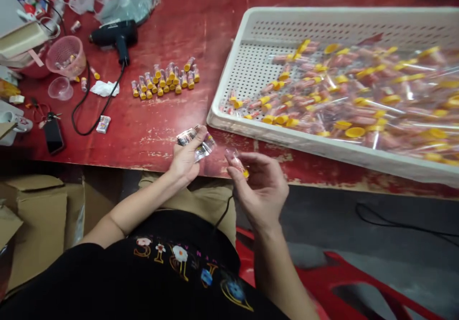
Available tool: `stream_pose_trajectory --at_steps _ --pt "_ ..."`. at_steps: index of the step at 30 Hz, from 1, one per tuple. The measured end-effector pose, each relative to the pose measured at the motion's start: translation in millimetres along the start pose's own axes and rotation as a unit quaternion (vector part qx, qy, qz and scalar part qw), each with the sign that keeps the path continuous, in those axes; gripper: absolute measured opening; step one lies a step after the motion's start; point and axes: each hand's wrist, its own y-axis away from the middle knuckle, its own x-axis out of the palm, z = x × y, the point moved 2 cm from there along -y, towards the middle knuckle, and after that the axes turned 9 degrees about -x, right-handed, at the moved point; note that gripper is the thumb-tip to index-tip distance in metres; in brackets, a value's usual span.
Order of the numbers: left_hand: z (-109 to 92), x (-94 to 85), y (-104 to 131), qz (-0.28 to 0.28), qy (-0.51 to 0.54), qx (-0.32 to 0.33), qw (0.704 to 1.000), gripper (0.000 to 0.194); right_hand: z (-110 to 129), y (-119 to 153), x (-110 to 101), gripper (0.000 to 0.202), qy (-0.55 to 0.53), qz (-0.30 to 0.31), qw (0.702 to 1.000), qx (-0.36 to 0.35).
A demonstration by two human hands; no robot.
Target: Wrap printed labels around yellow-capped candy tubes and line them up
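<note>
My left hand [184, 160] is closed on a small bunch of printed plastic labels [203, 151], thumb on top, just over the front edge of the red table. To its right, my right hand [263, 181] pinches a small clear tube [235, 162] with a yellow cap and pinkish contents between thumb and fingers. The tube tilts, cap end toward me, a short way from the labels. Ahead of my left hand stands a cluster of labelled yellow-capped tubes [165, 79]. On the right, a white perforated tray [247, 38] holds many loose tubes [315, 90], blurred toward the far side.
A black heat gun [116, 36] lies at the back left, its cord looping forward. Near it are a pink basket [66, 55], a clear cup [60, 88], crumpled tissue [103, 88], a label stack [103, 124] and a phone [53, 134]. Cardboard [41, 229] sits below left.
</note>
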Motion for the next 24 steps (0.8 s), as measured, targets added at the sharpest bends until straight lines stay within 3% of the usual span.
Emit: stream_pose_trajectory --at_steps 4,10,17,24 --pt "5.8 -0.7 7.4 0.016 -0.004 -0.036 0.999 0.022 11.7 7.4 3.6 0.028 0.085 -0.004 0.992 -0.095" --pt "13.3 -2.8 9.3 0.035 -0.042 -0.056 0.997 0.032 22.4 -1.4 -6.0 0.035 0.221 -0.009 0.945 -0.241" --pt "13.5 -1.3 9.4 0.060 -0.052 -0.078 0.994 0.034 25.6 -1.5 -10.6 0.047 0.206 -0.007 0.946 -0.251" --pt "16.3 -1.7 18.8 0.121 -0.096 -0.070 0.985 0.049 28.2 -1.4 -12.1 0.047 0.196 -0.003 0.961 -0.194"
